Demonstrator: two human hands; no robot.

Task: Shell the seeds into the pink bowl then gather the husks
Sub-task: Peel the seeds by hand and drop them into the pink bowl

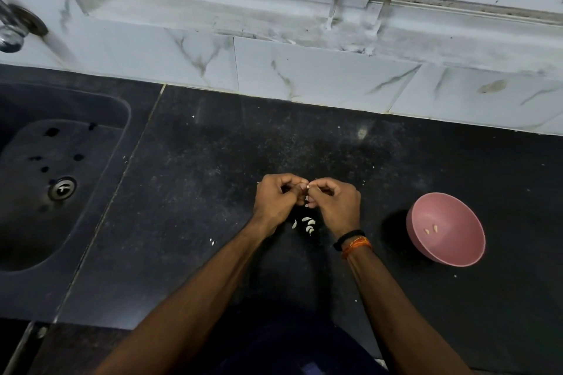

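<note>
My left hand (pixel 275 198) and my right hand (pixel 335 201) meet fingertip to fingertip above the black counter, and both pinch one small white seed (pixel 308 187) between them. Just below the hands lies a small heap of white seeds or husks (pixel 308 225) on the counter. The pink bowl (pixel 447 248) stands to the right of my right hand, tilted a little, with two shelled kernels (pixel 431 229) inside it.
A dark sink (pixel 54 179) with a metal drain is set into the counter at the left, and a tap (pixel 12 30) sticks out above it. A white marble-tiled wall and window ledge run along the back. Tiny white flecks (pixel 211 241) dot the counter.
</note>
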